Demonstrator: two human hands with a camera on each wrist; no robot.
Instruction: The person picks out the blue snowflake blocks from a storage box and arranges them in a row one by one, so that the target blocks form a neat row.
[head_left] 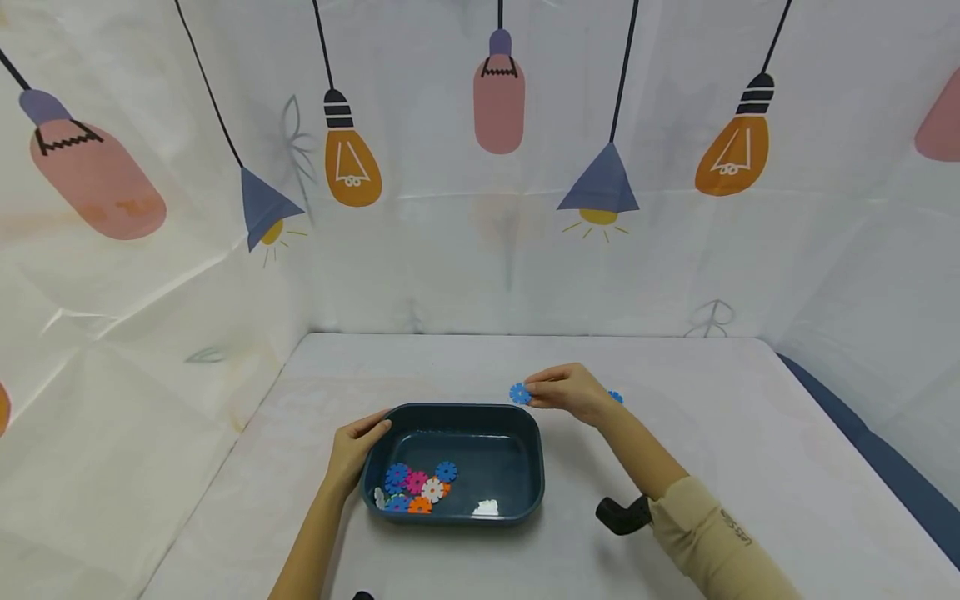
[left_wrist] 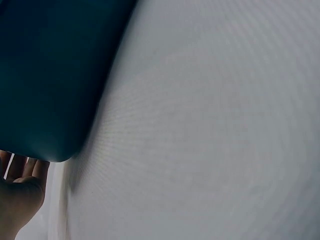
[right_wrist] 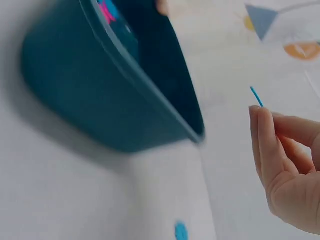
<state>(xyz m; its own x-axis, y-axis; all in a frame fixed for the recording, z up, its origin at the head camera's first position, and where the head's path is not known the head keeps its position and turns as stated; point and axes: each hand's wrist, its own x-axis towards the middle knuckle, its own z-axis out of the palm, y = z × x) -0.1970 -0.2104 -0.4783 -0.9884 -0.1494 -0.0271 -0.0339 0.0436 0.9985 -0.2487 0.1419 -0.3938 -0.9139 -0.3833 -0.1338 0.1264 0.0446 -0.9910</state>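
Note:
A dark teal rectangular tub [head_left: 480,417] stands on the white table, with several notched plastic discs [head_left: 417,482] in blue, pink, white and orange heaped in its near left corner. My left hand [head_left: 355,450] grips the tub's left rim, thumb over the edge; in the left wrist view its fingers [left_wrist: 30,170] lie against the tub's outer wall. Beyond the tub's far right corner, my right hand [head_left: 567,390] pinches a blue notched disc [head_left: 519,393] between thumb and fingertips. The right wrist view shows this disc [right_wrist: 256,96] edge-on, raised beside the tub [right_wrist: 115,90].
Another blue disc [head_left: 616,397] lies on the table [head_left: 720,433], partly behind my right wrist. A black curved object [head_left: 624,515] juts from the right sleeve. White sheeting [head_left: 450,250] printed with lamps hangs behind the table's far edge.

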